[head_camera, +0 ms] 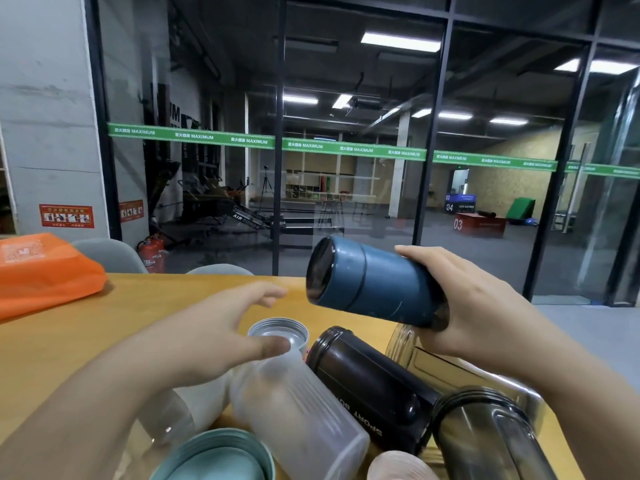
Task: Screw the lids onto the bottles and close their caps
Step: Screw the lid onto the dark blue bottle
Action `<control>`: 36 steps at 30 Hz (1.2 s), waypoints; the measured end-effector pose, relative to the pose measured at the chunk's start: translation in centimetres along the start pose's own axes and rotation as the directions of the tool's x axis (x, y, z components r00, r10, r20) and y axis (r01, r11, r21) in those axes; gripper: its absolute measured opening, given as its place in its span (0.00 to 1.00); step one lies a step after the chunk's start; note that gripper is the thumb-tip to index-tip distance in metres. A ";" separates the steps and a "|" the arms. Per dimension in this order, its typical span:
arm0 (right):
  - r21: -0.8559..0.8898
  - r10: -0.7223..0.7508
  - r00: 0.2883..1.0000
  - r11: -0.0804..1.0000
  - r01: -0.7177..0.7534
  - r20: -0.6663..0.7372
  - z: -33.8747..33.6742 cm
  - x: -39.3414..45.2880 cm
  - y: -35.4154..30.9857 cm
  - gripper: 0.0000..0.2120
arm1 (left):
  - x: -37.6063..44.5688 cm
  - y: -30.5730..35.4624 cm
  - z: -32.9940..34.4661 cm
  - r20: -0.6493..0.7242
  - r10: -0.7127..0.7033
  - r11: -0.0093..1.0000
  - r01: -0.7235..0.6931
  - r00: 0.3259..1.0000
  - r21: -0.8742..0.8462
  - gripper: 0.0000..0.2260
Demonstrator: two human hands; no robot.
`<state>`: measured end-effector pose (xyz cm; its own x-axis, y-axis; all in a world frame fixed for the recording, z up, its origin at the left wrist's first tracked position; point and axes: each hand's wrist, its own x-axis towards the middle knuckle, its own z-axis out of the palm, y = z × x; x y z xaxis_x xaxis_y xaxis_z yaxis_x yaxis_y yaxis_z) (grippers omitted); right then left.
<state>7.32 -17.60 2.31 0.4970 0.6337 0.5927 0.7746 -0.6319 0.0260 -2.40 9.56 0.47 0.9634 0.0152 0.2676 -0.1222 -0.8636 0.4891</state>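
My right hand [485,306] grips a dark blue bottle [370,285] by its base and holds it tilted above the table, its open mouth facing left. My left hand [221,327] hovers with fingers spread just over the mouth of a frosted clear bottle [298,410] lying on its side. A black bottle marked SPORT [367,382] lies beside it, also open-mouthed. A smoky clear bottle [491,434] and another clear bottle [426,358] lie to the right. No lid shows clearly.
The wooden table [86,341] carries an orange bag [45,271] at the far left. A teal bottle's mouth [221,459] and a pinkish bottle [398,465] sit at the near edge. Two chair backs [110,254] and a glass wall stand behind the table.
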 end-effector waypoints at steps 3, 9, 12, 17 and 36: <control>0.064 0.030 0.999 0.998 -0.028 -0.025 -0.5 0.0 -0.2 0.41 | -0.1 -0.5 -0.1 0.125 -0.034 0.999 0.031 0.992 0.029 0.21; 0.195 0.080 0.996 0.978 -0.074 -0.026 -1.0 2.0 -0.4 0.39 | 0.0 -0.1 -0.3 0.231 0.008 0.999 -0.019 0.973 0.046 0.12; 0.201 0.124 0.992 0.971 -0.129 0.034 -0.7 4.0 -0.2 0.38 | 0.1 -0.5 -0.1 0.280 -0.048 0.997 0.030 0.959 0.070 0.14; 0.249 0.197 0.980 0.947 -0.201 0.042 1.6 7.2 0.4 0.38 | 0.0 -1.1 0.0 0.262 -0.118 0.992 0.099 0.958 0.084 0.14; 0.501 0.573 0.744 0.558 -0.661 0.343 10.0 11.5 1.9 0.33 | -0.3 -0.6 -0.3 0.284 -0.141 0.990 0.128 0.948 0.063 0.14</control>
<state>18.40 -7.00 1.13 0.9480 0.2627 0.1799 0.3000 -0.5481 -0.7807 -2.69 10.20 0.38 0.9987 -0.0074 -0.0511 0.0173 -0.8844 0.4664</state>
